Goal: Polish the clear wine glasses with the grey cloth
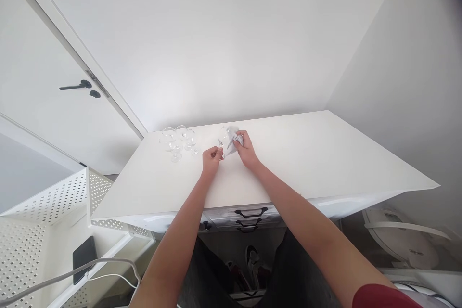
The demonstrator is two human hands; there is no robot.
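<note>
My left hand (212, 159) is closed around the stem of a clear stemmed glass (224, 134), held tilted above the white cabinet top (317, 159). In my right hand (247, 149) a pale grey-white cloth (233, 144) is pinched and pressed against the glass's bowl. Part of the bowl is hidden by the cloth, and its outline is faint against the white surface. Left of my hands, several clear stemmed glasses (175, 144) stand upright in a close group near the back edge.
Behind the cabinet rises a white wall (224, 48); a door with a black handle (75, 85) is at left. Drawers with black pulls (251, 212) face me. Lower left are a perforated white shelf (68, 197), a dark tablet-like object (84, 259) and a cable (90, 264).
</note>
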